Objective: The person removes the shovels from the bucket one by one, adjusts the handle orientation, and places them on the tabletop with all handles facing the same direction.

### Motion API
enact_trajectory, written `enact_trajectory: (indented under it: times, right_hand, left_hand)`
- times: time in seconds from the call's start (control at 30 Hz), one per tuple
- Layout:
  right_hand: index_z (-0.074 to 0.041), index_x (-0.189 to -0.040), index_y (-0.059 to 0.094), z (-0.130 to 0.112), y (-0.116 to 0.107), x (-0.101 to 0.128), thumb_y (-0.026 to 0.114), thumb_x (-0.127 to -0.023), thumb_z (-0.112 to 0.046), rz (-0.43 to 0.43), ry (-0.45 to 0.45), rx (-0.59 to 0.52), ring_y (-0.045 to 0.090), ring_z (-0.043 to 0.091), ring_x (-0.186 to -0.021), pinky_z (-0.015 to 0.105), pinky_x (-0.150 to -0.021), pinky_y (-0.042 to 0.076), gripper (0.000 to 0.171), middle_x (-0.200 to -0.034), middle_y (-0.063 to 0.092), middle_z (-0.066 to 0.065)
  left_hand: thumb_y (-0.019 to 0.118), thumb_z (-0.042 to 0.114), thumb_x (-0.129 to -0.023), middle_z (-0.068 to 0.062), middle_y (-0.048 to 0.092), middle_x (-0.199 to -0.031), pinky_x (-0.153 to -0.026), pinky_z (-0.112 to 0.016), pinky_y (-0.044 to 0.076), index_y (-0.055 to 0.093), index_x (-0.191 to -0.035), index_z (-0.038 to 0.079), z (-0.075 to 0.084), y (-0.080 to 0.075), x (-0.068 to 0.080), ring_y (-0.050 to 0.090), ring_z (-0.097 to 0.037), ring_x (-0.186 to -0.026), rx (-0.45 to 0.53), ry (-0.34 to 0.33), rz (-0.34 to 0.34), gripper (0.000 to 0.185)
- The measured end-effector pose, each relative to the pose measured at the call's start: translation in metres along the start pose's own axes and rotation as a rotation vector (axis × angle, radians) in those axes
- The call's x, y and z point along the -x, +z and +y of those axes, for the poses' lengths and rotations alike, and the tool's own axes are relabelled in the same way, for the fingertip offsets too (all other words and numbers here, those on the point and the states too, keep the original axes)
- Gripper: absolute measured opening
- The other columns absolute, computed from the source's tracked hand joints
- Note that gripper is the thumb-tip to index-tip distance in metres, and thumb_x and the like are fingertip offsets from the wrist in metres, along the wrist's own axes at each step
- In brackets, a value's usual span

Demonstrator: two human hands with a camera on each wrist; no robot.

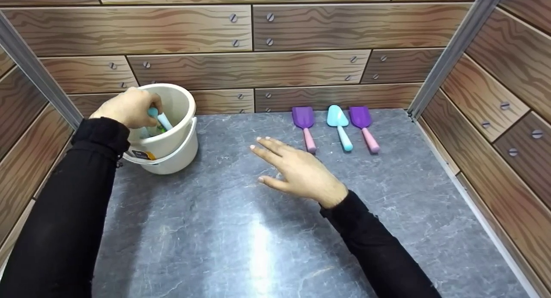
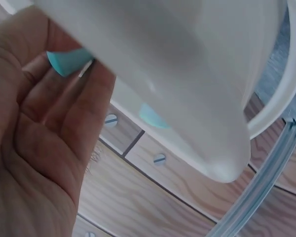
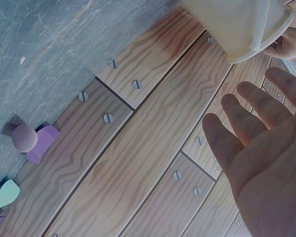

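At the far left stands a cream bucket (image 1: 172, 147), its handle lowered round the side and a dark-and-yellow label on its front. My left hand (image 1: 131, 108) reaches over its rim, fingers curled round a turquoise handle (image 2: 69, 61); the rest of that tool is hidden. Another light-blue handle (image 1: 164, 121) shows inside the bucket, beside my fingers. My right hand (image 1: 301, 171) is over the middle of the table, fingers straight and spread, holding nothing. Nearest it lies a purple toy shovel (image 1: 303, 116) with a pink handle.
Right of that shovel lie a turquoise trowel (image 1: 337, 116) and a second purple shovel (image 1: 360, 116), in a row with handles toward me. The grey marbled table (image 1: 206, 229) is enclosed by wood-patterned walls (image 1: 301, 31) at the back and sides, with metal corner posts (image 1: 456, 52).
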State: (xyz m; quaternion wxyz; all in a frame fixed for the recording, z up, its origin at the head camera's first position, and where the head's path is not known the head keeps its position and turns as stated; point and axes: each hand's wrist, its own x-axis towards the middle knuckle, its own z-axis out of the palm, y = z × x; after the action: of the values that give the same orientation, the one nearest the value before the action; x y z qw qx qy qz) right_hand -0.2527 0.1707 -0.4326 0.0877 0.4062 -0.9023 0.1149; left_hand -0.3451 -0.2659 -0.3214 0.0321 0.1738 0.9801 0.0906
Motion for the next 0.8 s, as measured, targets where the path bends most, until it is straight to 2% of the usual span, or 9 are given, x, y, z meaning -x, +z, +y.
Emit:
enact_trajectory:
  times: [0.23, 0.5, 0.8]
  right_hand:
    - [-0.016, -0.181, 0.045, 0.001, 0.000, 0.000, 0.072, -0.116, -0.051, 0.012, -0.004, -0.005, 0.051, 0.039, -0.172, 0.059, -0.139, 0.049, 0.079, -0.187, 0.047, 0.017]
    - [-0.015, -0.181, 0.045, 0.001, 0.000, 0.000, 0.072, -0.116, -0.051, 0.020, -0.011, -0.004, 0.052, 0.040, -0.171, 0.060, -0.139, 0.049, 0.079, -0.187, 0.047, 0.018]
    - [-0.016, -0.182, 0.045, 0.000, 0.000, 0.001, 0.071, -0.116, -0.051, 0.021, -0.008, -0.013, 0.051, 0.039, -0.172, 0.058, -0.140, 0.048, 0.078, -0.188, 0.046, 0.016]
  left_hand:
    - [0.076, 0.006, -0.095, -0.020, 0.071, -0.103, -0.072, -0.032, 0.048, 0.079, -0.115, -0.002, -0.010, -0.006, 0.007, 0.064, -0.032, -0.090, 0.074, -0.048, 0.092, 0.021]
    - [0.073, 0.009, -0.098, -0.019, 0.070, -0.104, -0.072, -0.033, 0.048, 0.078, -0.120, -0.002, -0.013, -0.016, 0.015, 0.065, -0.034, -0.088, 0.109, -0.103, 0.158, 0.026]
    - [0.075, 0.012, -0.098, -0.026, 0.077, -0.116, -0.073, -0.032, 0.048, 0.080, -0.121, -0.002, -0.010, -0.023, 0.022, 0.068, -0.038, -0.095, 0.120, -0.090, 0.256, 0.027]
